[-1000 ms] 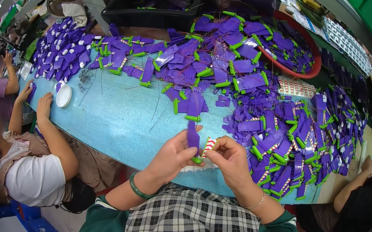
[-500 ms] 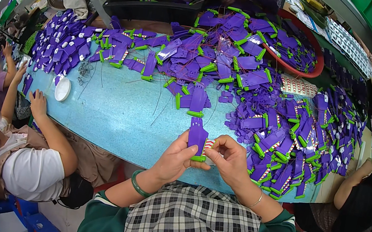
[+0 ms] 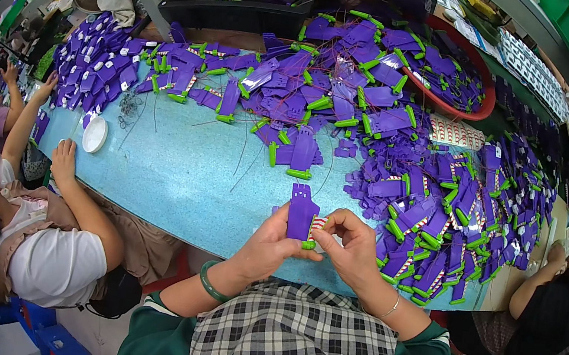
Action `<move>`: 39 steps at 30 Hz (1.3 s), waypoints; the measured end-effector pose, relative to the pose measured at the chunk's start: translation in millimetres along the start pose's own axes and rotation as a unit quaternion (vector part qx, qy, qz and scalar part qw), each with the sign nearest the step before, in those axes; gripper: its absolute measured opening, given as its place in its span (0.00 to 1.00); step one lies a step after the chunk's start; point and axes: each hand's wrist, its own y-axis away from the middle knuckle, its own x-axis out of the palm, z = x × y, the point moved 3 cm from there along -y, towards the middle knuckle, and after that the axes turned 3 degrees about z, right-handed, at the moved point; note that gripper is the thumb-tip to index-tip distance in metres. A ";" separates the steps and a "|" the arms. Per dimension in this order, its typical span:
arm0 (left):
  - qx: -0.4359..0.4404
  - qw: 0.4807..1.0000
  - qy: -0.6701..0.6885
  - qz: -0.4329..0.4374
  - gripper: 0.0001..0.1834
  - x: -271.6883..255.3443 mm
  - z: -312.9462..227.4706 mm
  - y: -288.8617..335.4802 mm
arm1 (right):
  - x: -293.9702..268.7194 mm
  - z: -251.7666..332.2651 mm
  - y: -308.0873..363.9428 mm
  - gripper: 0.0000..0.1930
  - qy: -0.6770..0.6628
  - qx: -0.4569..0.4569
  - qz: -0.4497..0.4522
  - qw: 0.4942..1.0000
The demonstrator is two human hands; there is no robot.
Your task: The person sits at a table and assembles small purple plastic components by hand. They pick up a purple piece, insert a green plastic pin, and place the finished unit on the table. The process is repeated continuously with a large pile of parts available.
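Note:
My left hand (image 3: 265,240) is closed around the lower part of a flat purple plastic piece (image 3: 303,209), held upright above the near edge of the table. A small green part (image 3: 308,245) sits at the piece's lower end. Along its right edge is a red-and-white striped sticker (image 3: 319,224). My right hand (image 3: 350,244) pinches at the sticker's outer side, thumb and forefinger together; the fingertips partly cover it. Just beyond lies another purple piece with a green end (image 3: 303,153).
Heaps of purple pieces with green ends (image 3: 442,226) cover the table's right and far side. Purple-and-white pieces (image 3: 97,60) lie far left, near a white round dish (image 3: 95,135). A black bin (image 3: 240,16) and red basin (image 3: 489,103) stand behind. Co-workers (image 3: 65,254) sit at both sides.
My left thumb has slid down off the purple piece's face, and the piece has shifted slightly. My right hand stays at the sticker. The left co-worker's hands have moved a little.

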 end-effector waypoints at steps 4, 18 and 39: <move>-0.018 0.995 -0.093 -0.025 0.18 3.4 0.2 -0.7 | -0.1 1.6 0.7 0.07 -0.005 -0.007 -0.003 1.000; -0.049 0.997 -0.049 0.020 0.13 7.0 7.7 4.0 | -1.8 43.0 7.9 0.08 0.321 -0.407 -0.055 0.853; 0.015 0.999 -0.035 0.006 0.14 13.3 2.1 6.6 | -3.2 11.9 -0.5 0.27 0.127 -0.081 0.044 0.988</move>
